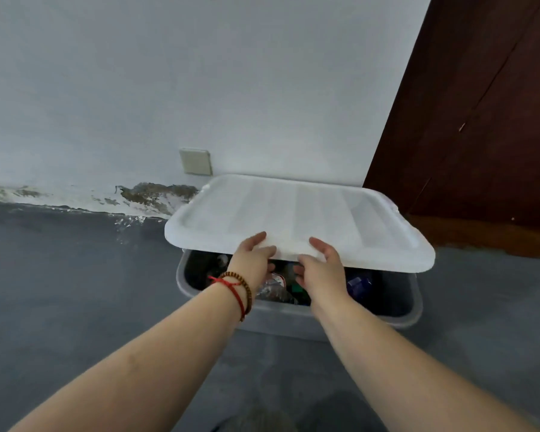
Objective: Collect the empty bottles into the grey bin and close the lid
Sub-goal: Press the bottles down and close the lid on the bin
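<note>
The grey bin (399, 310) stands on the floor against the wall. Inside it lie several empty bottles (278, 288), partly hidden. A translucent white lid (309, 213) hovers over the bin, its near edge raised above the rim so the front of the bin shows open. My left hand (253, 260) grips the lid's near edge, thumb on top and fingers beneath. My right hand (318, 269) holds the same edge just to the right, thumb on top.
A white wall with peeling, stained paint along its base runs behind the bin, with a beige wall plate (196, 161) above it. A dark brown wooden door (480, 135) stands at the right. The floor (75, 291) is grey.
</note>
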